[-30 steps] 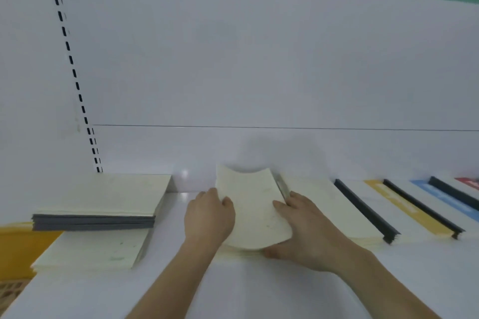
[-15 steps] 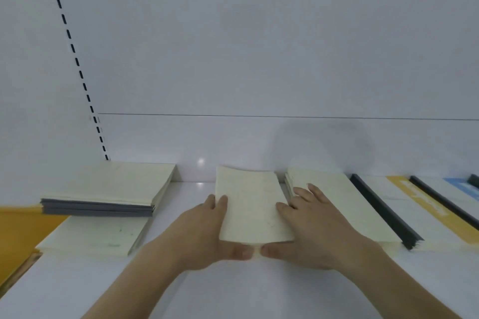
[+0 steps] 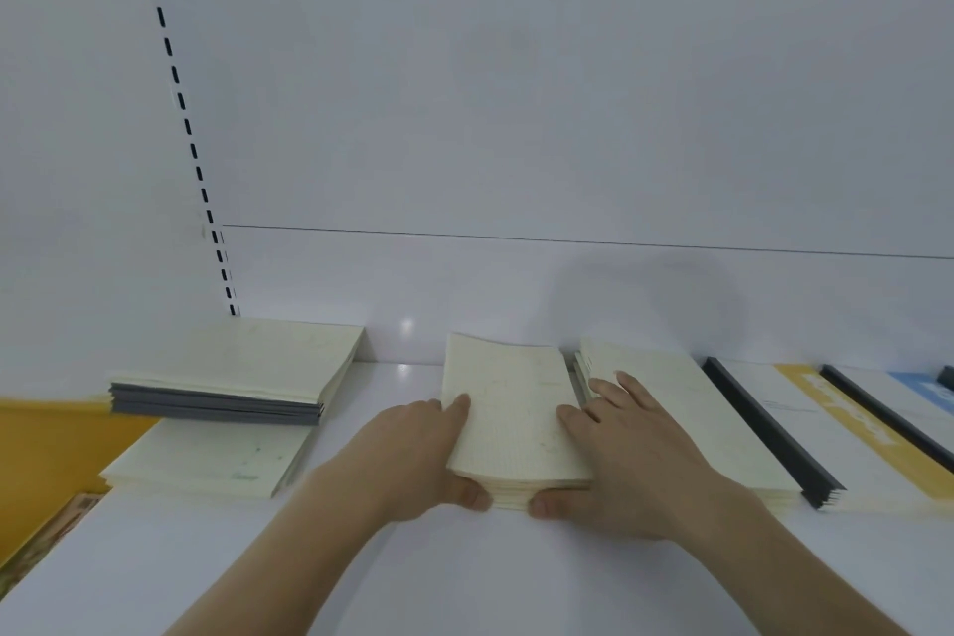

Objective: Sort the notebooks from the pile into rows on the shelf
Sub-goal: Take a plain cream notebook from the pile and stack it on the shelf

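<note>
A: Gripping what?
B: Left hand [image 3: 413,460] and right hand [image 3: 627,467] clasp a cream notebook stack [image 3: 513,424] at lower centre, thumbs against its front edge, fingers on top.
A: Where?
B: On the white shelf [image 3: 464,578].

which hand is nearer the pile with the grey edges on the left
Left. The left hand holds the left side of the middle stack, a gap of bare shelf away from the grey-edged pile. The right hand is on the stack's far side.
</note>
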Demonstrator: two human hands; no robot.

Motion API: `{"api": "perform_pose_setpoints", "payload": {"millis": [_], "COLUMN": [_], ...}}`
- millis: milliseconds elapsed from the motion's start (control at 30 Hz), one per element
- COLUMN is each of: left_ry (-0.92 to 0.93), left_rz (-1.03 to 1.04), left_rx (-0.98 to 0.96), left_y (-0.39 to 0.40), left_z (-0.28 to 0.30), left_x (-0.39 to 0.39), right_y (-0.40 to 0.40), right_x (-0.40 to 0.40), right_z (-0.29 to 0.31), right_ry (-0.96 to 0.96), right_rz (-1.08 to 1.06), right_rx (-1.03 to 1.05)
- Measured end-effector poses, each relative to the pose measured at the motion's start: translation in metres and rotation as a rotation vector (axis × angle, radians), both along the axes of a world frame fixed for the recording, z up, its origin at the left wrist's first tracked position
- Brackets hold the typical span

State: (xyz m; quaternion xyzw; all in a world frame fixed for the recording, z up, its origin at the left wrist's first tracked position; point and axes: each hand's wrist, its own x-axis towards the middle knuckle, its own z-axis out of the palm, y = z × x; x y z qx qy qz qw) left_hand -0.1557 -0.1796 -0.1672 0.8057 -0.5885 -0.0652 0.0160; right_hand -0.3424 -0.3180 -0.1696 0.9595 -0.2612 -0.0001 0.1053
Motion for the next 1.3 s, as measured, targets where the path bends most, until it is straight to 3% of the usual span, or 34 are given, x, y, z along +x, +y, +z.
{"api": "perform_pose_setpoints", "payload": {"millis": [567, 700, 833, 933, 1167, 1300], "left_ry": [0.249, 0.244, 0.047, 0.021, 0.239, 0.446], "left_rz": [-0.001, 0.031, 0.102, 0.209, 0.295, 0.286], "left_rx": [-0.121, -0.329, -0.637, -0.685, -0.598, -0.577], "left_y": [0.017, 0.042, 0.081, 0.108, 0.151, 0.155], "left_z": [-0.001, 0.007, 0.014, 0.010, -0.005, -0.005], "left_x": [0.008, 0.024, 0.059, 0.095, 0.152, 0.157], "right_y": [0.025, 0.052, 0.087, 0.117, 0.129, 0.139], "right_x": [0.000, 0.032, 0.090, 0.140, 0.228, 0.225], "right_z": [0.009, 0.018, 0.012, 0.006, -0.012, -0.007], "right_ry": [0.008, -0.210, -0.498, -0.537, -0.330, -0.380], "right_rz": [-0.068, -0.011, 0.112, 0.172, 0.131, 0.181], "right_rx": [-0.046, -0.054, -0.041, 0.022, 0.036, -0.098]}}
